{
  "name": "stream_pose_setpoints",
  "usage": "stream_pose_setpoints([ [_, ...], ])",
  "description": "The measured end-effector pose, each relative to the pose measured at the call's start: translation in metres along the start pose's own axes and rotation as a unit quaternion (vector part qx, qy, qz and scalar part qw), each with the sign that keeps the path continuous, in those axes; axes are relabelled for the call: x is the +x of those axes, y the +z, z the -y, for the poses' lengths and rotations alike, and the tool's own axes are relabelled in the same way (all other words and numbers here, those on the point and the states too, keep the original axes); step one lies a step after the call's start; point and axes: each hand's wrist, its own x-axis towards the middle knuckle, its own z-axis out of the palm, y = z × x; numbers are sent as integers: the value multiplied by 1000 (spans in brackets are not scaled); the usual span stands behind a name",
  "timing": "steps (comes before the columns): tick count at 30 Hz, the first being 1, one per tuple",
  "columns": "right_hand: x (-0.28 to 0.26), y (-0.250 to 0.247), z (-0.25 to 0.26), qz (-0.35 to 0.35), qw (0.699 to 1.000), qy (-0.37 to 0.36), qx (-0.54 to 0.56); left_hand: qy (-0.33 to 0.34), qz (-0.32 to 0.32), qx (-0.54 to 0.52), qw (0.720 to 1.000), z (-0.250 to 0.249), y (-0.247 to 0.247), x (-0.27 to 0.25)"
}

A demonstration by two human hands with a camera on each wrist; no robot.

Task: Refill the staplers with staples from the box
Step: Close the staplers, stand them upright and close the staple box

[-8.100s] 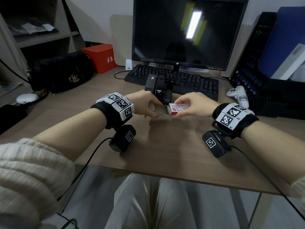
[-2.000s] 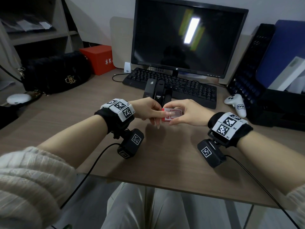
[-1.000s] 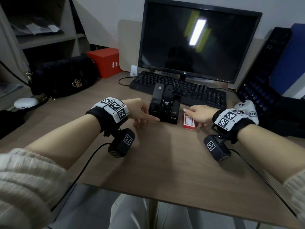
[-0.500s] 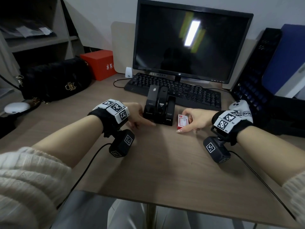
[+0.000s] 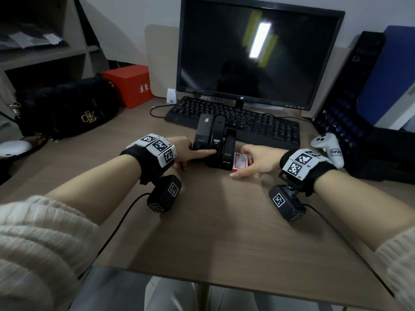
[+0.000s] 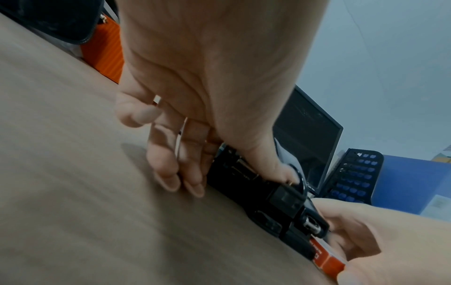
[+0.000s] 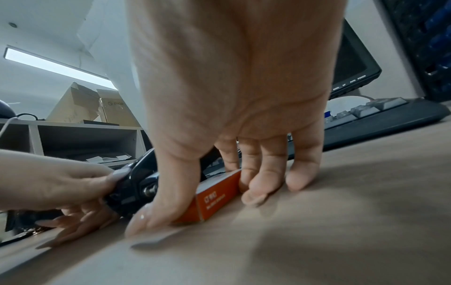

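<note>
Right hand (image 5: 258,161) pinches the red staple box (image 5: 240,161), thumb and fingers curled round its ends. The box lies flat on the desk (image 5: 213,232), just right of the three staplers (image 5: 215,140). Left hand (image 5: 183,151): thumb pressed across the staplers' near ends, fingers nearly straight, tips on the desk at their left. Keyboard (image 5: 258,125) just behind the staplers. Staplers all closed, box looks shut, no staples out, so refilling probably not begun.

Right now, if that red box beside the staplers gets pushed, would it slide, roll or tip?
The staple box lies flat on the desk, so it should slide, not roll or tip. It looks like thin card; the right hand could dent it.
</note>
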Motion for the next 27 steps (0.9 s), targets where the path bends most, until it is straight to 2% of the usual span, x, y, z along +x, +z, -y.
stream_pose_setpoints([
  [5,-1,0,2,-5,1000,-4,5,-30,-15,-23,999,-3,0,2],
  [13,-2,2,2,-21,999,-9,-25,-9,-101,-49,994,-9,0,10],
  [18,-3,1,1,-16,999,-12,-29,-8,-99,-78,992,-13,-2,15],
  [27,0,1,1,2,1000,-13,-19,-18,-74,-241,967,-4,-7,20],
])
